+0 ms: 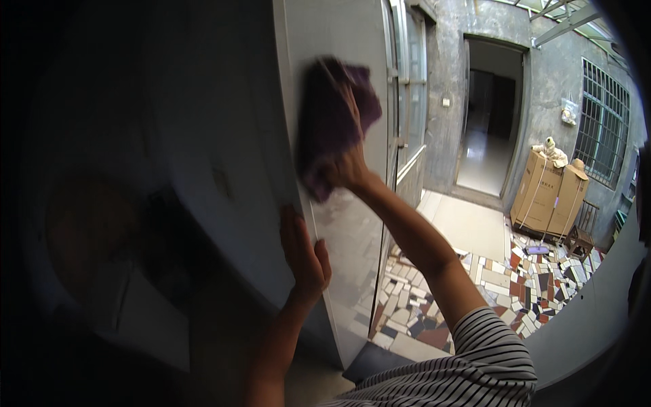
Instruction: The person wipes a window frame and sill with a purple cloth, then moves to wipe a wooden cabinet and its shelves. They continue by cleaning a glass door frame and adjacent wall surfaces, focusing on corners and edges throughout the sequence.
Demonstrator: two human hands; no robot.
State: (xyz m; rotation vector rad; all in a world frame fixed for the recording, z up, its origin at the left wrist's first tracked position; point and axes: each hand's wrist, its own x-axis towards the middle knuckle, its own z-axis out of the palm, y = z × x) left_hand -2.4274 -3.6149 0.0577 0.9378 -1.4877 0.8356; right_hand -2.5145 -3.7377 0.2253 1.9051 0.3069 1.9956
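Note:
A crumpled purple cloth [325, 117] lies against the pale, glossy panel of a door jamb [351, 224], blurred at its edges. My right hand [351, 157] is on the cloth, its arm stretched up and forward, and part of the hand is hidden by folds. Lower down, my left hand [305, 252] rests flat along the jamb's near edge, fingers pointing up and thumb apart, with no object in it.
Beyond the opening lies a mosaic-tiled floor [407, 300] with a doorway [491, 117] behind. Tall cardboard boxes [539, 193], a purple-headed mop [537, 250] and a wooden chair [580, 239] stand at right, near a barred window [602, 122]. The left side is dark.

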